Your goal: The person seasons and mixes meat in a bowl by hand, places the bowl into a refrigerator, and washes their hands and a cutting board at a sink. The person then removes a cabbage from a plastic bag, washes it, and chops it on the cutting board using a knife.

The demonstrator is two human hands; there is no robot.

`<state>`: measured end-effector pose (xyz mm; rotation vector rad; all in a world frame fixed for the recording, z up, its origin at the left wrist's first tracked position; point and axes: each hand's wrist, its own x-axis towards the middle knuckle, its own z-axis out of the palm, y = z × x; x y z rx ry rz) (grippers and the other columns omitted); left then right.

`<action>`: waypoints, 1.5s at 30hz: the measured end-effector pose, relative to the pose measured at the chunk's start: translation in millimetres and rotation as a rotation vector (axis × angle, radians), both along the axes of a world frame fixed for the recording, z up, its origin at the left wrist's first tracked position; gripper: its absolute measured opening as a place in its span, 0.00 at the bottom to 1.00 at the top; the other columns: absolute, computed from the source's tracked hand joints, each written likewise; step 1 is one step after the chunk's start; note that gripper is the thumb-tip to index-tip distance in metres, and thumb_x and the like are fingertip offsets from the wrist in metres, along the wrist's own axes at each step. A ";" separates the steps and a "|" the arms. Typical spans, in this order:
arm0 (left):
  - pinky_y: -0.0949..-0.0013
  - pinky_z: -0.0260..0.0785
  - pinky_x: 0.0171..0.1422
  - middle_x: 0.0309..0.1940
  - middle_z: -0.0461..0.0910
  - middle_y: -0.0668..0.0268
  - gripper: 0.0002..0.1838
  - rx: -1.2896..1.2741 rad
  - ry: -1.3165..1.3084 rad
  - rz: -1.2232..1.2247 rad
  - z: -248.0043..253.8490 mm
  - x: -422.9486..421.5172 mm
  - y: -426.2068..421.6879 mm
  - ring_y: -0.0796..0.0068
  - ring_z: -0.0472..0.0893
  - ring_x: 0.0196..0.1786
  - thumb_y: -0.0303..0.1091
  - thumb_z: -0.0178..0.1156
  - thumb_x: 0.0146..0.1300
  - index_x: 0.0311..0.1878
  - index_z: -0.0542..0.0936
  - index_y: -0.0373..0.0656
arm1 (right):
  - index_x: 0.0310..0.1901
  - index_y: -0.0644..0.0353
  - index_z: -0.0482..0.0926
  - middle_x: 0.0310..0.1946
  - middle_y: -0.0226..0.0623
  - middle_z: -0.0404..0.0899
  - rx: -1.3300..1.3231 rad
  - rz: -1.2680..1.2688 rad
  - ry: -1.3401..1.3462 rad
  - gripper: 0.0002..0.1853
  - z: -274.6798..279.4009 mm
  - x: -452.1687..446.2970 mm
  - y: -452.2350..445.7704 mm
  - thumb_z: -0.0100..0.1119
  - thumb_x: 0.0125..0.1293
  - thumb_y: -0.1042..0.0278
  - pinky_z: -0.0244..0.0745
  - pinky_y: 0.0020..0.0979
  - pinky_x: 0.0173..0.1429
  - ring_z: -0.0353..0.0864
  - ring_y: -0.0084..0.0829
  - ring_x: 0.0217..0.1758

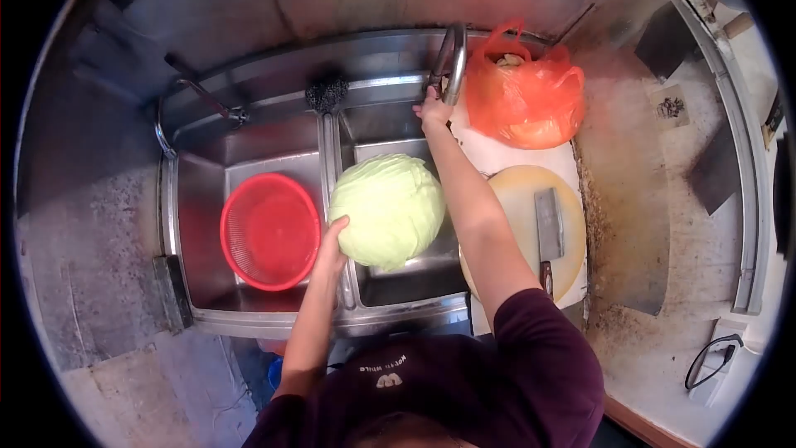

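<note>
A big round cabbage point(388, 211) is sitting in the middle of the frame, over the right sink basin point(402, 292); from where I am standing, I cannot tell if it is touching the bottom. The left hand point(332, 245) is holding its lower left side, thumb showing, other fingers hiding. The right hand point(434, 110) is touching the foot of the silver tap point(458, 58) near the top middle, and I cannot tell how tightly it is closing.

I am worrying that the cabbage could be rolling away, because it is round and only one hand is holding it. If water were coming out hard, it could be bouncing off the curved top and splashing the shirt point(473, 390). The cleaver point(549, 224) is lying on the round chopping board point(512, 199) at the right, close to the sleeve, so the arm could be bumping its handle.

I am counting one cabbage, two hands, two basins, one cleaver, one board, one red colander point(274, 236) sitting at the left, one black scrubber point(327, 94) resting up top, and one orange-red plastic bag point(526, 108) bulging at the upper right.
</note>
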<state>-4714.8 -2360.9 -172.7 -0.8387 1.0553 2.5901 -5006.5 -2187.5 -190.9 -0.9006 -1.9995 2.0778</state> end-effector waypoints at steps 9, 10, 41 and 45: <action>0.62 0.66 0.59 0.54 0.69 0.53 0.36 -0.089 0.113 -0.053 12.6 -46.3 8.9 0.60 0.71 0.56 0.35 0.63 0.51 0.62 0.60 0.35 | 0.49 0.67 0.67 0.32 0.56 0.77 0.866 0.720 0.180 0.24 11.5 64.5 39.4 0.49 0.62 0.53 0.72 0.47 0.41 0.76 0.58 0.37; 0.62 0.66 0.59 0.54 0.70 0.54 0.36 -0.103 0.129 -0.054 15.7 -52.3 13.2 0.61 0.71 0.56 0.34 0.63 0.51 0.62 0.60 0.34 | 0.50 0.66 0.69 0.46 0.54 0.74 0.642 0.864 0.119 0.25 34.8 86.2 40.6 0.43 0.65 0.49 0.68 0.42 0.52 0.71 0.55 0.50; 0.69 0.62 0.60 0.56 0.70 0.51 0.41 -0.973 0.634 -1.089 98.0 -247.1 80.5 0.64 0.70 0.58 0.59 0.59 0.51 0.62 0.65 0.40 | 0.59 0.61 0.64 0.51 0.41 0.73 -0.778 0.339 0.503 0.21 0.9 181.2 56.0 0.41 0.69 0.59 0.72 0.34 0.57 0.75 0.33 0.52; 0.64 0.59 0.66 0.58 0.69 0.56 0.42 0.022 0.021 -0.781 45.6 -190.7 23.8 0.62 0.69 0.60 0.66 0.53 0.54 0.61 0.66 0.40 | 0.59 0.62 0.64 0.51 0.41 0.73 -1.131 0.372 0.360 0.22 -13.8 173.7 60.5 0.42 0.68 0.57 0.72 0.34 0.57 0.75 0.34 0.52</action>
